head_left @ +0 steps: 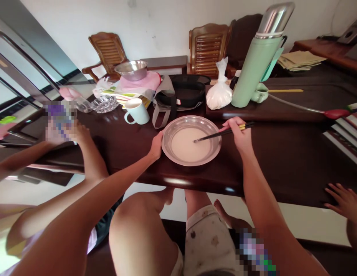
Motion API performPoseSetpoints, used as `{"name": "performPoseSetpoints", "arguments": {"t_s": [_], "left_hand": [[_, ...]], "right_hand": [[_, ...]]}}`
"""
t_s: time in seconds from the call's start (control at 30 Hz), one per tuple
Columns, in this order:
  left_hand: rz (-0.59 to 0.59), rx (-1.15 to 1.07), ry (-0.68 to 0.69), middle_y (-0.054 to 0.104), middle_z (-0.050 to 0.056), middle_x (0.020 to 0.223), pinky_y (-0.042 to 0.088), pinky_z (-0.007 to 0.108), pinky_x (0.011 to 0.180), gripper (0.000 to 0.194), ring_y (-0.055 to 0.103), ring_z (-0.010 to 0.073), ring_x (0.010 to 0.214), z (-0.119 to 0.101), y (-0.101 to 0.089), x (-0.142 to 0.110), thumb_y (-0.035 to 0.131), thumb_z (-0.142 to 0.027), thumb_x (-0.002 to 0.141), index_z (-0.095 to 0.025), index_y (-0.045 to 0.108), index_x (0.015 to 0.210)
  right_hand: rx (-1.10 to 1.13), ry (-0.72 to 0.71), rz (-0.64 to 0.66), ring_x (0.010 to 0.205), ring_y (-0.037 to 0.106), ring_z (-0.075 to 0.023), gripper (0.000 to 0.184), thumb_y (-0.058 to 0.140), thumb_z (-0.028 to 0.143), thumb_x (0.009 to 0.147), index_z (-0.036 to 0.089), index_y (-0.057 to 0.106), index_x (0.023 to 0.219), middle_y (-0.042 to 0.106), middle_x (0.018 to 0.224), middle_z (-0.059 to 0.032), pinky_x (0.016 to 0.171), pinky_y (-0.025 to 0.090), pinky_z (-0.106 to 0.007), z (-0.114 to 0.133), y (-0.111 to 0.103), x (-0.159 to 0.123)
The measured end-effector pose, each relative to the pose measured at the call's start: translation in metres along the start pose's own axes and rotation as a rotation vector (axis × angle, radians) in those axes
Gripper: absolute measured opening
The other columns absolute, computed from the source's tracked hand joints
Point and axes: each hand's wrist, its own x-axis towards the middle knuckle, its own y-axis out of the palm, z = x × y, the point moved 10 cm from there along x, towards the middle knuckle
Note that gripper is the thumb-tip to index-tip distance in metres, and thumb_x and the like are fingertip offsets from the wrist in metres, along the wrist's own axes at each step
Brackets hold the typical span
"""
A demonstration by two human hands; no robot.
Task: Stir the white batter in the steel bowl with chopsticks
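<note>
A round metal bowl (168, 143) holds a milky, off-white liquid (190, 147) near the front edge of the dark table. My left hand (156, 145) grips its left rim, the fingers partly hidden behind the wall. In my right hand (238, 132) is a pair of black chopsticks (215, 134) with yellowish upper parts, held in a closed grip. Their tips dip into the liquid right of the bowl's middle. Just behind the bowl lies a black bag with a grey strap (185, 92). A tied plastic bag of white powder (219, 94) sits beyond my right hand.
A pale blue mug (137, 111), a glass dish (105, 104) and a second metal bowl (132, 70) on a pink cloth stand at left. A tall green thermos (250, 69) rises at right. Other people's hands (63, 128) show at left, and another hand (345, 201) rests on the table at right.
</note>
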Motion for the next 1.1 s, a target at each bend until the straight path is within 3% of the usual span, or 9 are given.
{"name": "performPoseSetpoints", "arguments": {"t_s": [0.2,0.27,0.37,0.53,0.7,0.8,0.87,0.97,1.1], "left_hand": [[0.018,-0.011,-0.041,0.073,0.006,0.11,0.041,0.034,0.102,0.054,0.06,0.0242,0.108,0.002,0.001,-0.003,0.043,-0.058,0.088,-0.015,0.07,0.106],[0.039,0.012,-0.033,0.072,0.007,0.117,0.038,0.034,0.105,0.058,0.059,0.0243,0.113,-0.002,0.002,-0.005,0.039,-0.058,0.091,-0.013,0.069,0.113],[0.087,0.051,-0.022,0.068,0.008,0.126,0.036,0.035,0.107,0.06,0.057,0.0248,0.119,-0.008,0.006,-0.009,0.035,-0.056,0.094,-0.013,0.067,0.12],[0.11,0.007,-0.023,0.062,0.006,0.136,0.032,0.037,0.113,0.056,0.052,0.0254,0.128,-0.007,0.006,-0.009,0.036,-0.052,0.094,-0.016,0.064,0.128],[0.084,-0.108,-0.165,0.069,0.003,0.125,0.035,0.04,0.112,0.043,0.056,0.0265,0.123,0.011,0.005,0.01,0.045,-0.042,0.088,-0.02,0.071,0.115],[0.113,-0.173,-0.261,0.073,0.004,0.116,0.04,0.041,0.109,0.041,0.06,0.0267,0.117,0.02,0.013,0.027,0.045,-0.037,0.085,-0.018,0.074,0.107],[0.131,-0.156,-0.204,0.073,0.004,0.114,0.04,0.04,0.109,0.04,0.06,0.0266,0.117,0.014,0.016,0.037,0.046,-0.037,0.083,-0.019,0.075,0.102],[0.157,-0.141,-0.08,0.073,0.004,0.115,0.038,0.039,0.11,0.038,0.058,0.0269,0.12,0.003,0.018,0.042,0.048,-0.038,0.082,-0.019,0.076,0.1],[0.222,-0.168,-0.083,0.074,0.005,0.113,0.04,0.042,0.108,0.042,0.059,0.0289,0.118,0.003,0.023,0.037,0.05,-0.042,0.083,-0.018,0.075,0.106]], "right_hand": [[0.012,0.061,0.221,0.077,0.072,-0.0221,0.028,0.059,0.05,0.088,0.024,0.067,0.078,0.073,0.074,-0.0021,0.075,0.055,-0.036,-0.005,0.023,-0.01],[-0.018,0.028,0.18,0.081,0.072,-0.0218,0.025,0.06,0.047,0.088,0.025,0.068,0.08,0.074,0.078,-0.0021,0.078,0.054,-0.035,-0.002,0.02,-0.009],[0.009,0.044,0.041,0.068,0.071,-0.0201,0.027,0.061,0.049,0.087,0.024,0.068,0.079,0.072,0.069,-0.0009,0.072,0.054,-0.035,-0.002,0.004,-0.007],[-0.002,0.106,0.159,0.068,0.071,-0.0232,0.031,0.061,0.054,0.085,0.024,0.069,0.078,0.073,0.068,-0.0027,0.069,0.055,-0.038,-0.007,0.016,-0.011],[-0.02,0.063,0.003,0.069,0.071,-0.0216,0.027,0.06,0.048,0.087,0.024,0.069,0.078,0.073,0.068,-0.0015,0.074,0.054,-0.037,-0.006,-0.002,-0.009],[-0.002,0.085,0.093,0.066,0.071,-0.0214,0.03,0.059,0.049,0.088,0.023,0.069,0.078,0.072,0.065,-0.0016,0.071,0.055,-0.036,-0.008,0.009,-0.01],[-0.024,0.07,0.149,0.072,0.072,-0.0223,0.03,0.059,0.05,0.088,0.023,0.069,0.079,0.073,0.071,-0.0028,0.073,0.055,-0.037,-0.007,0.017,-0.012],[-0.055,0.037,0.086,0.076,0.072,-0.0223,0.028,0.06,0.049,0.088,0.023,0.069,0.08,0.074,0.074,-0.0032,0.077,0.054,-0.037,-0.004,0.011,-0.01],[-0.005,0.072,0.093,0.067,0.071,-0.0208,0.03,0.058,0.049,0.089,0.022,0.069,0.081,0.072,0.065,-0.0017,0.072,0.054,-0.036,-0.008,0.009,-0.009]]}}
